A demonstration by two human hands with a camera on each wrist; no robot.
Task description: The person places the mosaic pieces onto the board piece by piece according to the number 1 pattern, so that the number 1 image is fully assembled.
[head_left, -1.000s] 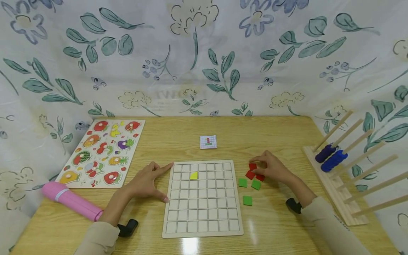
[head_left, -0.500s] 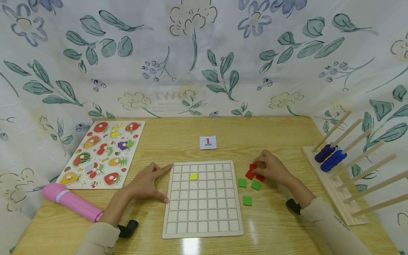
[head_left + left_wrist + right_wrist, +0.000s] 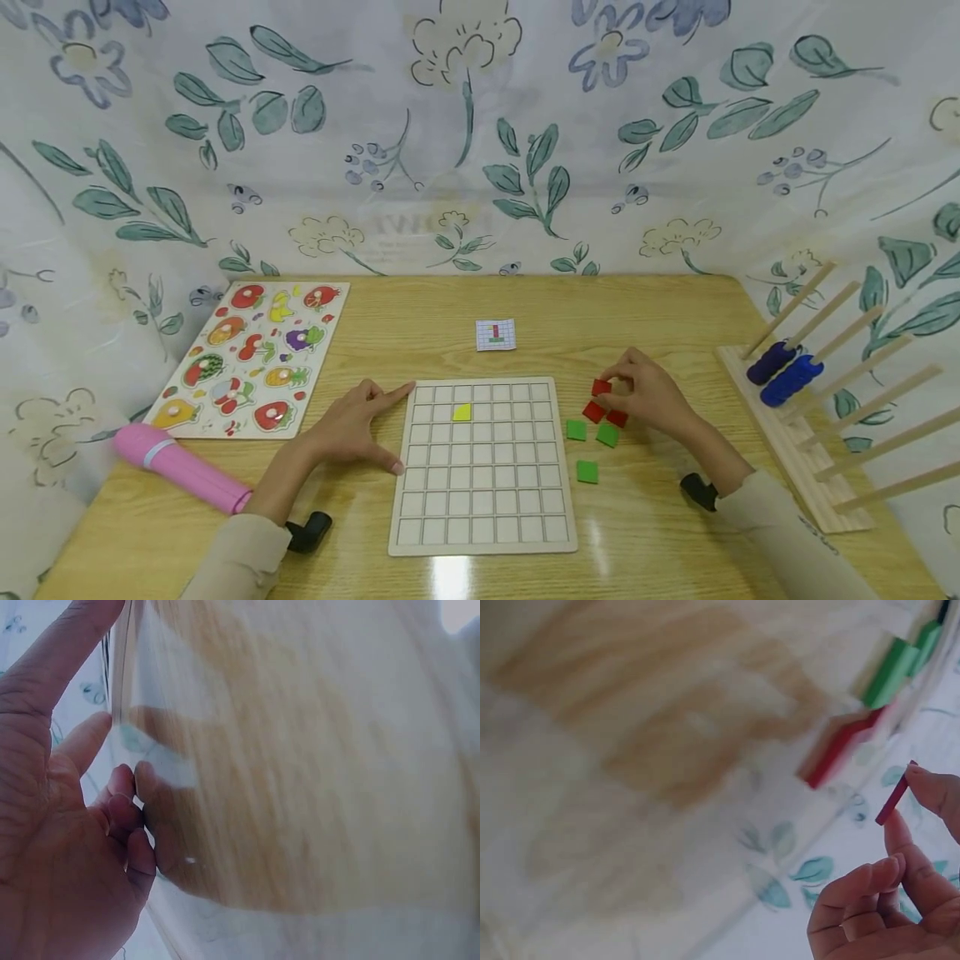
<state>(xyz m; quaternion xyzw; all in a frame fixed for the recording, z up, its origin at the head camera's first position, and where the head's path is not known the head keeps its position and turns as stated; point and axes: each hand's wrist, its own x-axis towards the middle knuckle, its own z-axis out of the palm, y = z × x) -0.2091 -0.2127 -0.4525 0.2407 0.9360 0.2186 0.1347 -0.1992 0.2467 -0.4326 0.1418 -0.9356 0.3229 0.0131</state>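
A wooden grid board [image 3: 483,500] lies at the table's middle with one yellow tile [image 3: 462,412] in its upper rows. My left hand [image 3: 352,427] rests flat against the board's left edge, fingers straight; the left wrist view shows the left hand [image 3: 67,825] spread on the table. My right hand [image 3: 645,393] pinches a red tile [image 3: 601,387] just above the table, right of the board; the red tile [image 3: 895,794] is held between fingertip and thumb. Two more red tiles [image 3: 594,411] and three green tiles [image 3: 587,472] lie below it.
A small pattern card [image 3: 496,334] lies behind the board. A fruit peg puzzle [image 3: 251,358] sits at the left, a pink cylinder [image 3: 180,467] in front of it. A wooden peg rack [image 3: 802,433] with blue rings [image 3: 787,379] stands at the right. Floral cloth walls surround the table.
My right hand has closed on one red tile and lifted it slightly off the table. The left hand has stayed put against the board.
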